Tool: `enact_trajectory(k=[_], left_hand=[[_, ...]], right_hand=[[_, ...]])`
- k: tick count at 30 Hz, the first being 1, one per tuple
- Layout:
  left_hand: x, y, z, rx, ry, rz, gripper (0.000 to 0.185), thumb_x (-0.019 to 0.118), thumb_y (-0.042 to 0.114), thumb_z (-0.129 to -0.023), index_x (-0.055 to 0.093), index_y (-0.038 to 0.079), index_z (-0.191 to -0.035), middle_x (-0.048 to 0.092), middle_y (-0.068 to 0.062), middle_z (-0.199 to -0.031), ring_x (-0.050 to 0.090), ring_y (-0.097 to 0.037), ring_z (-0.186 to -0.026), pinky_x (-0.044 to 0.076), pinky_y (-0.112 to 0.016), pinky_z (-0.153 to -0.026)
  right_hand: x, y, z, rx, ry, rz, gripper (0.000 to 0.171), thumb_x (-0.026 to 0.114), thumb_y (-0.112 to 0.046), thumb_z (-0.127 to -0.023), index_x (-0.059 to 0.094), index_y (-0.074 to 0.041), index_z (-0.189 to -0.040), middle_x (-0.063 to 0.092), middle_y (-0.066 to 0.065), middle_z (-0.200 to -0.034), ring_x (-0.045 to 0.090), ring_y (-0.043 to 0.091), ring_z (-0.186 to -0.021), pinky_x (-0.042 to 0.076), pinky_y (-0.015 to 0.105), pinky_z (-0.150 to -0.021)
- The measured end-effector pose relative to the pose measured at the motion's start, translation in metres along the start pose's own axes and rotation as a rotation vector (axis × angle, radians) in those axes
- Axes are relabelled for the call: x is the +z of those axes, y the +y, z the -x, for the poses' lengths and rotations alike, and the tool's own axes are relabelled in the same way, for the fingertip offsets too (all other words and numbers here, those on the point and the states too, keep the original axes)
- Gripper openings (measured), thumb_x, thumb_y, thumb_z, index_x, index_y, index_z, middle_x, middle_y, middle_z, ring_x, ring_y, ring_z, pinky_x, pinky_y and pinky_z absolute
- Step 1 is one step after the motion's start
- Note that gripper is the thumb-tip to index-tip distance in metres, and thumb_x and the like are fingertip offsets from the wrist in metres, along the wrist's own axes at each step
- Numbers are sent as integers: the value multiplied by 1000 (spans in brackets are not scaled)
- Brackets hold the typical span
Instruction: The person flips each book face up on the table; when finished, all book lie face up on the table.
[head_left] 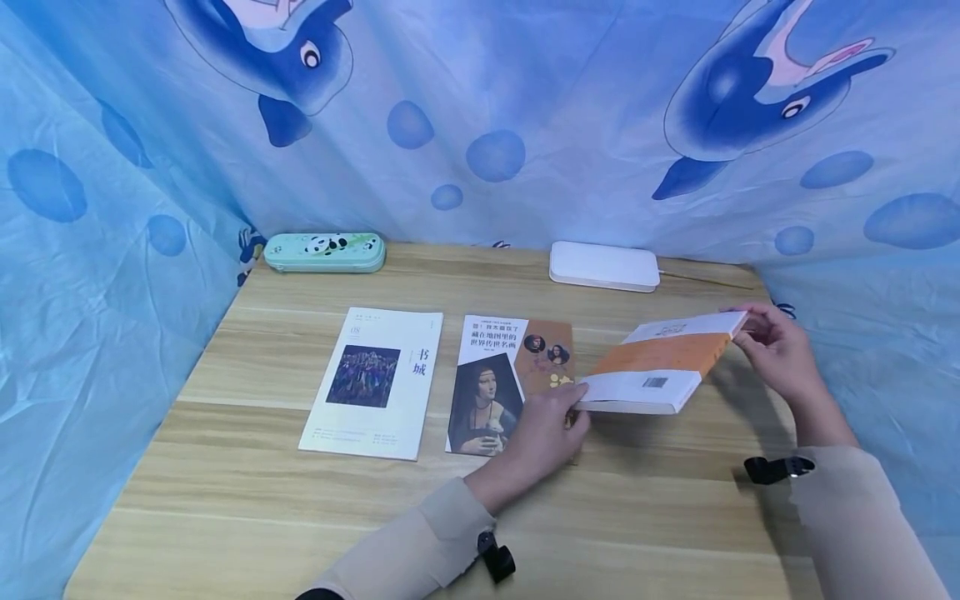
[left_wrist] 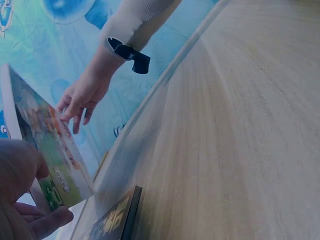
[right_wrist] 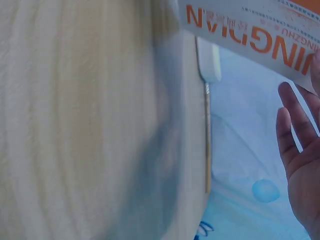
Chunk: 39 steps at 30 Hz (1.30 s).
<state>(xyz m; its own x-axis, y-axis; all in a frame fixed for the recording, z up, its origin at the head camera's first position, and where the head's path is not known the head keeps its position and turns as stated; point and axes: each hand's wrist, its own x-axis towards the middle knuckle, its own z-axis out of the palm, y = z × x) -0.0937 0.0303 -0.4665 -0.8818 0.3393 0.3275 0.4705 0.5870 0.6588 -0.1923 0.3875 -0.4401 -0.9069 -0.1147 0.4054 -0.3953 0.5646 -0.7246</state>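
Observation:
Both hands hold a white and orange book (head_left: 660,354), tilted over the right part of the table with its right side higher. My left hand (head_left: 543,429) pinches its near left corner, thumb on top; in the left wrist view those fingers (left_wrist: 45,222) reach under the colourful cover. At the far right corner, my right hand (head_left: 780,350) grips the book's edge. Orange capital letters mark the book's white band (right_wrist: 250,37) in the right wrist view. Beneath my left hand lies a book with a portrait painting (head_left: 487,400), partly covered by that hand.
A white booklet (head_left: 375,383) with a dark picture lies to the left. At the back edge are a mint panda pencil case (head_left: 325,253) and a white flat box (head_left: 603,265) with a cord. Blue dolphin-print curtain (head_left: 465,100) encloses the wooden table (head_left: 247,500).

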Motion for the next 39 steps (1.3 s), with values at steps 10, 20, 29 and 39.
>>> enact_trajectory(k=[10,20,29,39], left_hand=[[-3,-2,-2,2,47,60,26,66,8,-97,70,8,-123,74,-2,-95,67,-6,-82,55,-15,-71],[-6,-2,-2,-89,-46,131,9,62,16,-101,66,10,-95,53,8,-64,43,-3,-51,36,-15,-46],[-2,-3,2,-157,-130,262,16,66,12,-98,60,9,-84,50,5,-61,39,0,-51,33,-15,-46],[6,-2,7,-301,-149,538,18,79,-1,-83,68,-2,-97,73,-2,-87,69,0,-78,57,-15,-73]], right_hand=[[2,-20,-12,-9,111,5,27,64,11,-93,61,13,-120,71,-10,-110,63,-7,-97,48,5,-79],[-1,-25,-13,80,108,50,35,68,-4,-96,62,5,-129,62,-28,-87,60,-8,-74,46,7,-60],[5,-24,-15,156,76,34,38,70,-10,-96,64,-3,-133,61,-21,-86,57,-2,-74,44,9,-58],[15,-21,-16,308,-44,76,52,66,-33,-99,59,1,-137,61,-24,-92,56,-3,-84,47,9,-66]])
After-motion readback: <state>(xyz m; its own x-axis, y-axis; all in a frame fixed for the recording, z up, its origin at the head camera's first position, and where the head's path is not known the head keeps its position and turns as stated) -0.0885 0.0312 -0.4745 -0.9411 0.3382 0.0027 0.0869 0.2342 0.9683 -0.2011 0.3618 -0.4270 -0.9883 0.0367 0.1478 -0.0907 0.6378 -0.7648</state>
